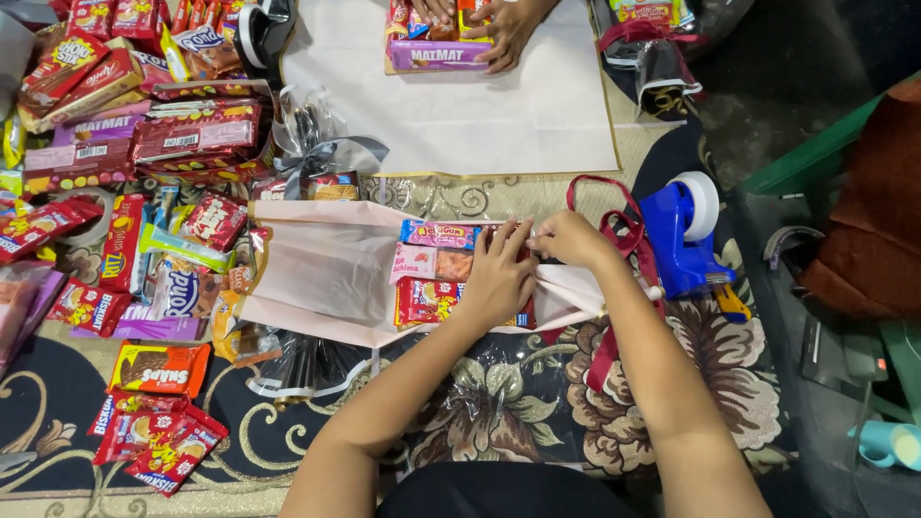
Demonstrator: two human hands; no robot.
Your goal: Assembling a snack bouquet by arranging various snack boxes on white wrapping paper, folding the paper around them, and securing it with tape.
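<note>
dark floral carpet (pixel 537 403), green furniture (pixel 815 153) at right

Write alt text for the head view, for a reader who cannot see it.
Two bare hands, left hand and right hand, press a stack of snack packets onto a pale wrapping sheet on a patterned carpet. A blue tape dispenser stands beside them; another person's hands work opposite.

Glossy plastic snack packets (pixel 428 299); matt pink paper sheet (pixel 317 273); woven patterned carpet (pixel 537 403).
</note>
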